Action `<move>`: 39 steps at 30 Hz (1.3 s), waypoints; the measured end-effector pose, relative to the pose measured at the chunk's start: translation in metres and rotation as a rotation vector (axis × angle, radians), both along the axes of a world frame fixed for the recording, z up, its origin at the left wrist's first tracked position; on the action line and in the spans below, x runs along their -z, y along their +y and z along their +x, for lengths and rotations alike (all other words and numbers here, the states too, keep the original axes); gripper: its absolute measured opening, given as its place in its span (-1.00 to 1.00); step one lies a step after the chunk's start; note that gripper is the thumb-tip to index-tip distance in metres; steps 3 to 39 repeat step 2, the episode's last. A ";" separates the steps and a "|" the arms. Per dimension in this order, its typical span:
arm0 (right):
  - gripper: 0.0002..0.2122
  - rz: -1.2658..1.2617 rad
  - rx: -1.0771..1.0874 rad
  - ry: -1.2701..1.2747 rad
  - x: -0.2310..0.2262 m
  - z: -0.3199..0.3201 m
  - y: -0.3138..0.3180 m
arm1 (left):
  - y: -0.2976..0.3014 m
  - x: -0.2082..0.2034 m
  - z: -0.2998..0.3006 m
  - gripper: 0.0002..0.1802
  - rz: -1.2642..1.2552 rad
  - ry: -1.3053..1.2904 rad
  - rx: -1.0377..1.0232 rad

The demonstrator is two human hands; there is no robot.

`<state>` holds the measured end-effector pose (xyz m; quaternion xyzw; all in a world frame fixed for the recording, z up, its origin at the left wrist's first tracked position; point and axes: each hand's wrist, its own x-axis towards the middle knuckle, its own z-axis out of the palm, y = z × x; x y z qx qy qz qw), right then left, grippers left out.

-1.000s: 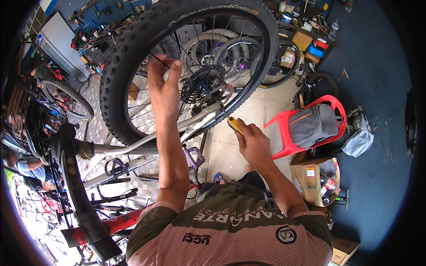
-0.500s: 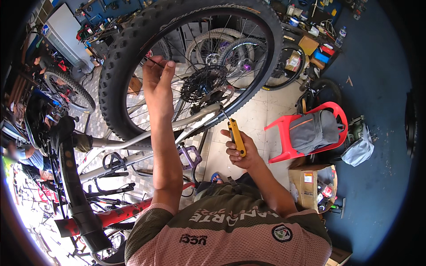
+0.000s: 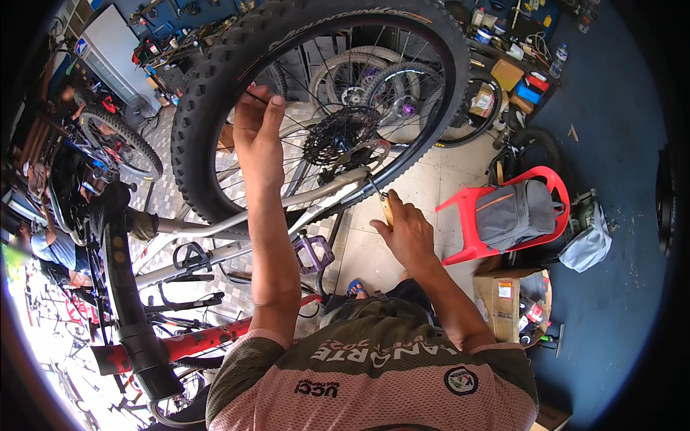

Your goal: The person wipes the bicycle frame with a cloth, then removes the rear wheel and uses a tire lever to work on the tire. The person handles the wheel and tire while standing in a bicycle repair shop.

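A bike wheel [image 3: 188, 136] with a knobby black tyre fills the upper middle, mounted in a silver bike frame [image 3: 316, 215]. My left hand [image 3: 260, 147] is raised among the spokes, fingers curled on a thin dark spoke [image 3: 257, 96] near the rim; part of the grip is hidden. Closed around a yellow folding multi-tool [image 3: 387, 210] is my right hand [image 3: 411, 233], below and right of the hub. The tool's thin dark key [image 3: 373, 184] points up to the frame end beside the brake disc [image 3: 374, 154]. Black sprockets [image 3: 334, 140] sit at the wheel's middle.
A red plastic stool [image 3: 460, 237] carrying a grey backpack [image 3: 514, 214] stands at right, above an open cardboard box [image 3: 499, 305]. More wheels [image 3: 402, 93] lean behind. A purple pedal [image 3: 314, 254] sticks out under my left arm. A repair-stand arm [image 3: 118, 280] is at left.
My right hand has turned over the multi-tool, now palm down, hiding most of its yellow body. My left hand stays at the spokes. The whole view has shifted slightly.
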<state>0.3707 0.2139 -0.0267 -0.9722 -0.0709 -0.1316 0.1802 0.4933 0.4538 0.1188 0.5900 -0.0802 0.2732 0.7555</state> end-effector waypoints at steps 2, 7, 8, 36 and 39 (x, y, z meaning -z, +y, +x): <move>-0.30 -0.038 -0.037 0.054 0.003 0.003 -0.004 | 0.003 0.001 -0.001 -0.68 0.013 -0.002 0.029; -0.30 -0.038 -0.037 0.054 0.003 0.003 -0.004 | 0.003 0.001 -0.001 -0.68 0.013 -0.002 0.029; -0.30 -0.038 -0.037 0.054 0.003 0.003 -0.004 | 0.003 0.001 -0.001 -0.68 0.013 -0.002 0.029; -0.30 -0.038 -0.037 0.054 0.003 0.003 -0.004 | 0.003 0.001 -0.001 -0.68 0.013 -0.002 0.029; -0.30 -0.038 -0.037 0.054 0.003 0.003 -0.004 | 0.003 0.001 -0.001 -0.68 0.013 -0.002 0.029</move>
